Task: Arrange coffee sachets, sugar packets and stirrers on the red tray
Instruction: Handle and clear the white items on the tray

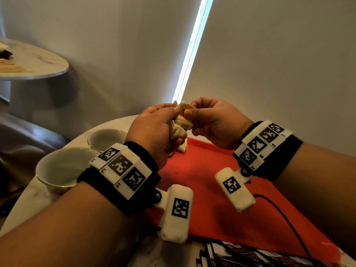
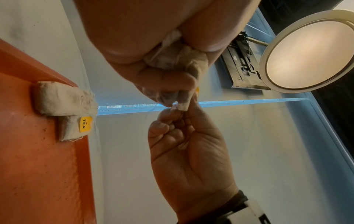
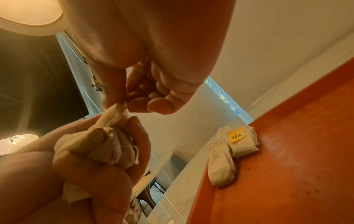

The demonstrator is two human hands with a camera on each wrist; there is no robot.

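1. Red plastic made up the tray (image 1: 221, 189), which lay on the pale round surface (image 1: 107, 124) directly below both hands, probably so anything released would land on it.
2. The left hand (image 1: 152, 132) was curled round a crumpled bunch of tea bags (image 1: 178, 128), keeping the stock together above the tray.
3. The right hand (image 1: 213, 122) pinched one corner of that bunch between thumb and forefinger, which looked like teasing a single bag free.
4. Two tea bags (image 3: 229, 148), one with a yellow tag (image 3: 236, 134), sat against the tray's far corner wall, seemingly starting a neat group.
5. Dark sachets (image 1: 240, 255) waited on the surface just beside the tray's near edge, within easy reach.
6. Two cups (image 1: 65, 166) stood left of the tray.
7. Wooden stirrers (image 1: 11, 66) lay on a separate table, well apart.
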